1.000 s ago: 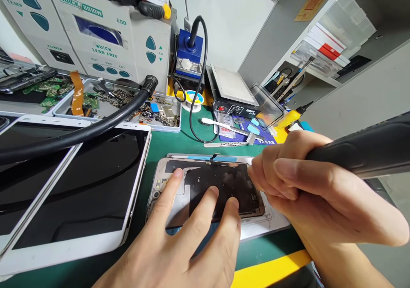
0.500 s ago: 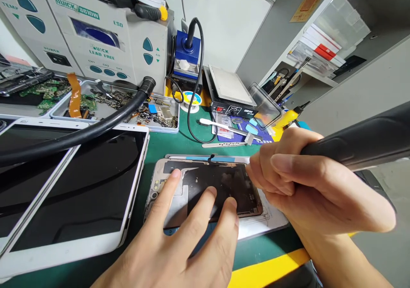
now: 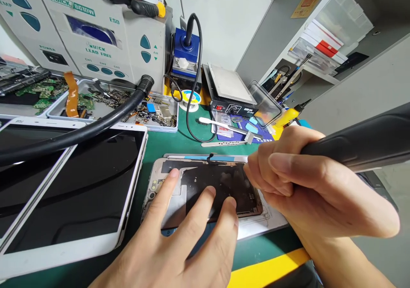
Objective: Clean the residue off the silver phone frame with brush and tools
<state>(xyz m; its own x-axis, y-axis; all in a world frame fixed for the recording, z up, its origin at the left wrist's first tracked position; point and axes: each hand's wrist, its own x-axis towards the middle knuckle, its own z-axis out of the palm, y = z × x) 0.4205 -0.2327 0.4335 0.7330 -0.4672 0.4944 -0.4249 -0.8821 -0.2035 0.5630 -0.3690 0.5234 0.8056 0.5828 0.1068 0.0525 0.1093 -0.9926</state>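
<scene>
In the head view, my left hand [image 3: 188, 232] lies spread, its fingertips resting on an opened phone part [image 3: 221, 183] with a black inner face and pale edges. That part lies on a white board or sheet [image 3: 265, 226] and shows a small dark tab at its far edge. My right hand [image 3: 301, 185] is closed around a thick black tool handle [image 3: 368, 138] that slopes up to the right. Its knuckles are at the right end of the phone part. The tool's working end is hidden behind my fingers.
Two white-framed devices [image 3: 83, 189] lie at left, crossed by a black hose [image 3: 105, 127] from the hot-air station [image 3: 105, 61]. Behind are a tray of circuit boards [image 3: 134, 108], a heating plate [image 3: 232, 87], a brush [image 3: 221, 124] and tweezers [image 3: 224, 144].
The view has shifted very slightly. Both hands keep nearly the same pose, the left on the phone part and the right around the tool handle.
</scene>
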